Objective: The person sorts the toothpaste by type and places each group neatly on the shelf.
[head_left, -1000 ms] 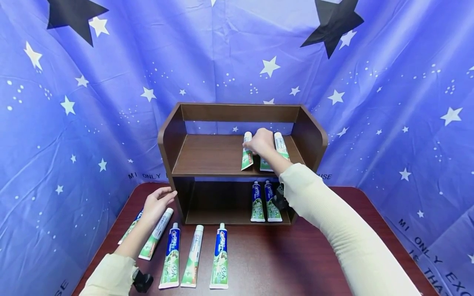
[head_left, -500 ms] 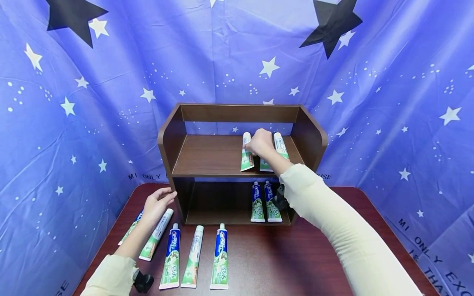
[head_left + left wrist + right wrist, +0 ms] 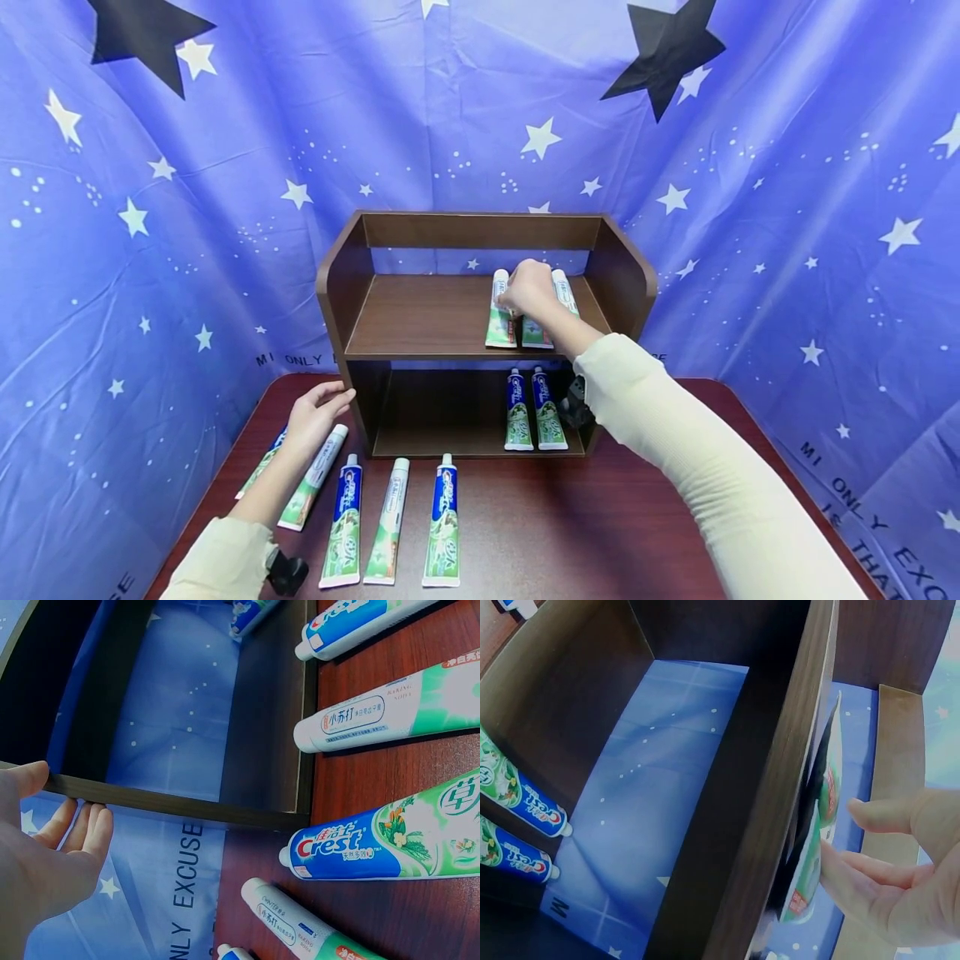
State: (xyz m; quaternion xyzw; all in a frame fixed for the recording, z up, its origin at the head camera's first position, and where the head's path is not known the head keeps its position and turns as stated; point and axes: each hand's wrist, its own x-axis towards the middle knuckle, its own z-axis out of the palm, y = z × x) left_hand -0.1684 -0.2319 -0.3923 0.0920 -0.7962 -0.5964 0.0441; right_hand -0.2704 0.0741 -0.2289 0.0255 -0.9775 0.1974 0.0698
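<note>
Leftmost upper tube [image 3: 501, 329] has straightened & settled flatter since a sec ago; R hand [image 3: 529, 287] is at its right.
Nearest, R sleeve [image 3: 705, 458] cuts across in front of brown shelf [image 3: 420, 312]; five tubes [image 3: 442, 533] lie on dark-red table [image 3: 555, 542], far-left one part-hidden by L forearm [image 3: 272, 492]. L hand [image 3: 313, 421] pinches shelf's side-panel edge btwn thumb & fingers. Two blue-green tubes [image 3: 517, 412] sit on lower level, black wrist cam [image 3: 576, 404] just right. Up top, R hand's thumb & fingers are parted, gripping nothing; can't tell if tips touch. It part-covers two more tubes [image 3: 537, 335] alongside. Behind: starry blue curtain [image 3: 450, 125].
</note>
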